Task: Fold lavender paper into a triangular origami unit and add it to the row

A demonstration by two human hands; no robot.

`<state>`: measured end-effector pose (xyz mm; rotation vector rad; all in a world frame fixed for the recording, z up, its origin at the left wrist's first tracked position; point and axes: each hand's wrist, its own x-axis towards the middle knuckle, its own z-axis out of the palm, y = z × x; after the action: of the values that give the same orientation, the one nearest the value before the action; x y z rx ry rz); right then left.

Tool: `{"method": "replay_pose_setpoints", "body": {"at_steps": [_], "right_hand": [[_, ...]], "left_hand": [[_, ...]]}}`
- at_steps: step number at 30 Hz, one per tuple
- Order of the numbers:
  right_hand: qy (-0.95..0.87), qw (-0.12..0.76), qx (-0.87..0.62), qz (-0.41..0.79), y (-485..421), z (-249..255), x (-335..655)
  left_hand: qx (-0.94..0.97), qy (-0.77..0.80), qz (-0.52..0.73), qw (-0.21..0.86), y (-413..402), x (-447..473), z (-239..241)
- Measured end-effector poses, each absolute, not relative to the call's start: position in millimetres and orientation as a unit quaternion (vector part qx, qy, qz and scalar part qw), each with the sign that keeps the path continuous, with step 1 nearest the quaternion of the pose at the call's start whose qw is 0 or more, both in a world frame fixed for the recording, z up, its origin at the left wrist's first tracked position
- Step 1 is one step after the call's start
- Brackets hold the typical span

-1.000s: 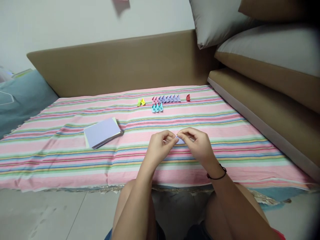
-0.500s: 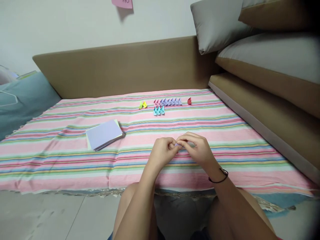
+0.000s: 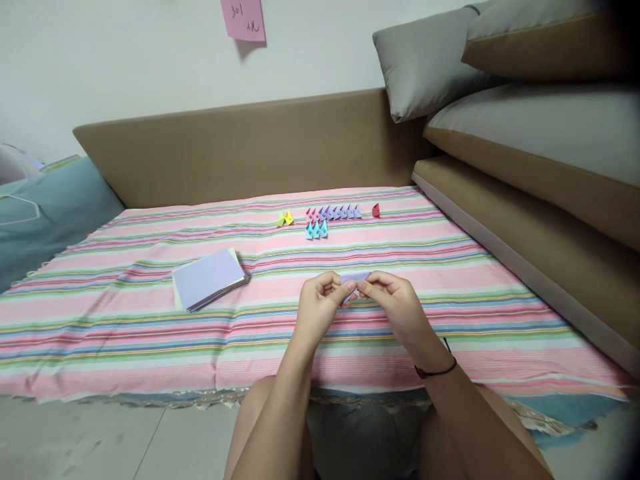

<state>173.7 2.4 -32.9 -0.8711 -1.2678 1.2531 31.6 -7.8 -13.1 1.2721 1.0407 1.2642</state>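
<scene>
A small folded piece of lavender paper is pinched between both hands above the striped cloth. My left hand grips its left side, thumb on the near face. At the other end my right hand, with a dark band at the wrist, holds it between thumb and fingers. Beyond the hands stand small folded paper pieces: a row of purple ones with pink ones at its left end, light blue ones in front, yellow and lime ones to the left, and a red one to the right.
A stack of coloured paper sheets, lavender on top, lies left of my hands on the striped cloth. Behind rises a brown backrest. Grey and brown cushions are piled at the right, and a blue-green cushion lies at the far left.
The hands have drawn slightly apart, and more of the lavender paper now shows between them. My view has tilted up a little, so the wall note shows more fully.
</scene>
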Motion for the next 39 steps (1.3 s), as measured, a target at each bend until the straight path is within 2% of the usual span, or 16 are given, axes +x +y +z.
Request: {"method": "replay_pose_setpoints", "body": {"at_steps": [12,19,26,39], "right_hand": [[-0.519,0.569,-0.371,0.519,2.6,-30.5,178.2],[-0.53,0.549,-0.358,0.539,5.3,-32.9,181.3],[-0.509,0.553,-0.337,0.567,6.6,-30.9,188.3],[-0.534,0.548,-0.36,0.534,6.8,-29.2,192.7]], "left_hand": [[0.559,0.44,0.499,0.494,-5.7,29.6,-16.3],[0.553,0.448,0.49,0.504,-6.9,27.3,-13.7],[0.539,0.438,0.48,0.536,-7.6,23.9,-9.8],[0.514,0.437,0.455,0.581,-8.3,20.8,-8.7]]}}
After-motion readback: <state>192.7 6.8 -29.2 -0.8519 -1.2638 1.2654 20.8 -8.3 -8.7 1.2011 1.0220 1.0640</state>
